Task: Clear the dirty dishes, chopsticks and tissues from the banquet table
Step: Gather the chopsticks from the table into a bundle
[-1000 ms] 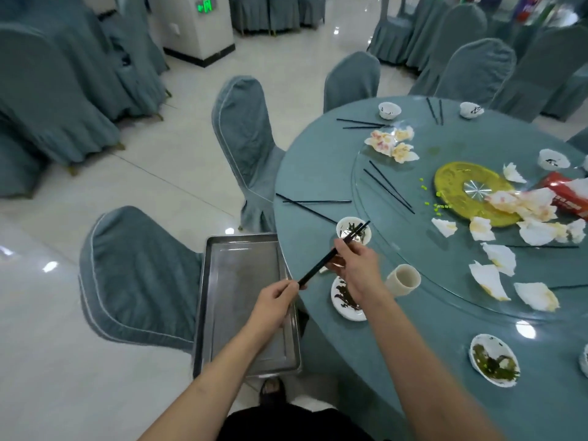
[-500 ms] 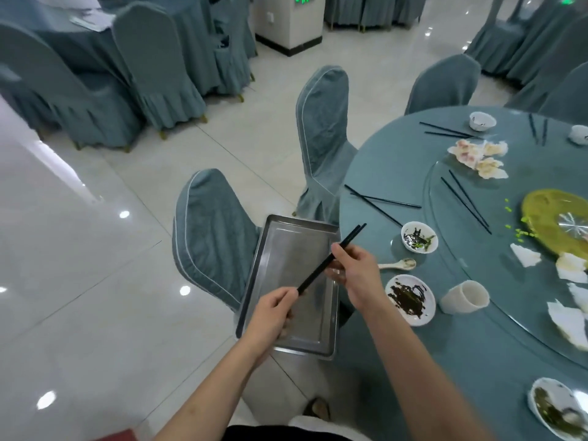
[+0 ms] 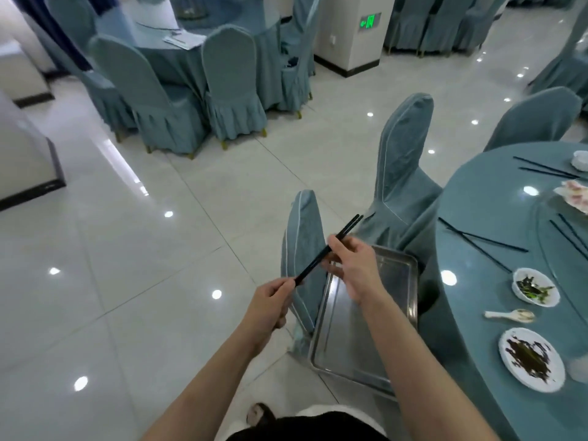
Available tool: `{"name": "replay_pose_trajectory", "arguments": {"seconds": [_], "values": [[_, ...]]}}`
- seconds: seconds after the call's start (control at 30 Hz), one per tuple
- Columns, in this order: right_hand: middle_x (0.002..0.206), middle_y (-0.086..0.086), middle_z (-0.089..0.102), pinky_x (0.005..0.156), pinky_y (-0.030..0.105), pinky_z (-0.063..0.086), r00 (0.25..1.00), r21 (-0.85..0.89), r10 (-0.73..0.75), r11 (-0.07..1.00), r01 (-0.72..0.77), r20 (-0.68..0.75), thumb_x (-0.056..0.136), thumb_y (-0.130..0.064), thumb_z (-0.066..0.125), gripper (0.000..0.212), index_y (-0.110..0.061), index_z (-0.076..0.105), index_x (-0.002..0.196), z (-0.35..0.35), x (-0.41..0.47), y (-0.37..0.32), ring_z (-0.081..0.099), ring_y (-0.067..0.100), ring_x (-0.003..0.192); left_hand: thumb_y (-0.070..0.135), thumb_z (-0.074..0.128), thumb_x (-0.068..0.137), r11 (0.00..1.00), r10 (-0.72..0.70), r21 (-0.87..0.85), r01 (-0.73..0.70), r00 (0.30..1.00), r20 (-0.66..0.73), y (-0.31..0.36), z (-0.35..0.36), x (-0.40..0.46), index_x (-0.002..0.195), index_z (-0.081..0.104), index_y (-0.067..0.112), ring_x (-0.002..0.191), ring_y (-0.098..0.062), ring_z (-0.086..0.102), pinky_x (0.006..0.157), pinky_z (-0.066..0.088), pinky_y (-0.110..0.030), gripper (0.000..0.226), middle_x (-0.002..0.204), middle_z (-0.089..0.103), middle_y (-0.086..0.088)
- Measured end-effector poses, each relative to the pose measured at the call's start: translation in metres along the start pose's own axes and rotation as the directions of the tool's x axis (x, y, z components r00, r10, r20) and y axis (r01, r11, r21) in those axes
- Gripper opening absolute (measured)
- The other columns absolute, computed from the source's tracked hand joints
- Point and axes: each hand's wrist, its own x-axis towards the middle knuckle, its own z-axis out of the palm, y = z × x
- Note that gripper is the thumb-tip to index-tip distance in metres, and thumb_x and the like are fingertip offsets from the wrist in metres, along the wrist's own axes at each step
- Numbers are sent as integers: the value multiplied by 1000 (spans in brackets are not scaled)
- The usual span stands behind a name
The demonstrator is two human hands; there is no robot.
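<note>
The clearing looks barely begun. One pair of black chopsticks is off the desk and in the air over the near covered chair, slanting up to the right. The left hand has its grip closed around their lower end, and the right hand pinches them further up with thumb and fingers.

The metal tray sits on the chair seat just beside the desk edge, below the right hand. As far as I can see nothing lies in it, though the right forearm covers part of its floor. My guess is the chopsticks are bound for it.

Plenty is left on the desk:
- a small bowl with dark green scraps in it
- a white spoon lying just below that bowl
- a plate smeared with dark leftovers, nearest the person
- a crossed pair of chopsticks near the desk edge
- two more chopsticks on the glass turntable
- another pair at the far side
- crumpled tissues at the right edge of view

The rest of the desk is out of frame, so the full count is unknown.
</note>
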Motion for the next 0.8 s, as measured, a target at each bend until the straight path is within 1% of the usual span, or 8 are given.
{"name": "replay_pose_trajectory", "arguments": {"seconds": [0.07,0.13,0.2,0.37,0.43,0.5,0.6,0.8], "values": [[108,24,73,83,47,63,1000,10,13,1000,-14,24,98,-19,69,27,6,67,110,36,7,1,74,36,97,22,49,108,1000,18,1,-18,999,-39,10,-34,1,114,73,13,52,-9,27,44,24,-22,27,59,35,7],[107,24,73,77,42,64,999,6,17,1000,-17,30,100,-18,66,25,5,67,109,69,18,1,74,34,92,22,49,108,999,32,-1,-33,997,-74,17,-64,4,113,74,13,52,-9,25,44,24,-22,27,59,34,7],[102,22,72,71,38,63,998,-10,15,1000,-15,55,100,-17,65,25,6,66,109,101,31,2,73,31,87,23,49,108,999,33,-11,-35,994,-106,24,-91,10,113,74,12,52,-10,25,44,23,-23,27,60,34,6],[91,13,71,70,38,61,992,-53,34,998,-28,123,98,-18,69,20,2,69,102,173,73,6,71,26,79,24,49,108,999,14,-33,-19,991,-135,43,-148,36,112,74,16,53,-11,24,46,23,-23,27,65,34,3],[90,12,70,70,37,61,989,-63,32,998,-23,145,97,-19,70,20,1,70,99,198,92,5,71,25,78,25,49,108,1000,14,9,-13,992,-125,56,-169,51,110,75,19,54,-11,29,46,28,-23,27,66,40,2],[89,12,70,70,38,61,984,-74,38,997,-26,175,97,-19,70,21,2,70,100,228,119,5,72,26,78,25,48,108,998,9,69,0,992,-127,74,-193,72,110,75,20,56,-13,41,50,39,-26,27,70,52,0],[87,11,70,70,36,60,972,-86,51,996,-32,230,96,-19,70,24,4,70,101,276,166,0,72,26,77,22,46,109,997,-4,75,15,991,-136,110,-227,111,113,72,16,65,-16,57,60,52,-29,28,79,64,-2],[88,15,72,72,35,61,938,-119,38,993,4,344,97,-17,69,25,8,69,104,362,273,-32,72,25,74,16,45,109,997,2,72,6,994,-111,196,-282,214,120,67,9,80,-23,72,78,61,-35,26,94,74,-9]]}}
